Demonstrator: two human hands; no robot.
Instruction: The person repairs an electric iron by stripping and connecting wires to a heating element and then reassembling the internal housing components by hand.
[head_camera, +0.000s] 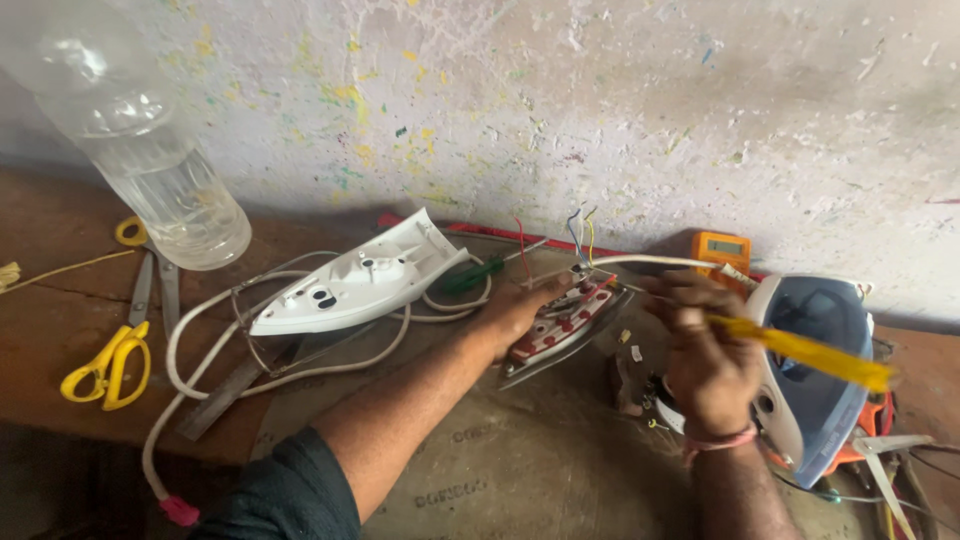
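My left hand rests flat on the near-left edge of the iron soleplate, steadying it where it lies tilted on the bench, its red-spotted inner face up. My right hand is closed around a yellow-handled screwdriver, the handle pointing right and the tip hidden toward the soleplate's far end, where loose coloured wires stand up. Just right of my right hand sits a blue and white iron body. Behind it, against the wall, is an orange meter. Left of my left hand lie a white iron cover over a coiled white cord, then yellow-handled scissors and a clear plastic bottle at the far left
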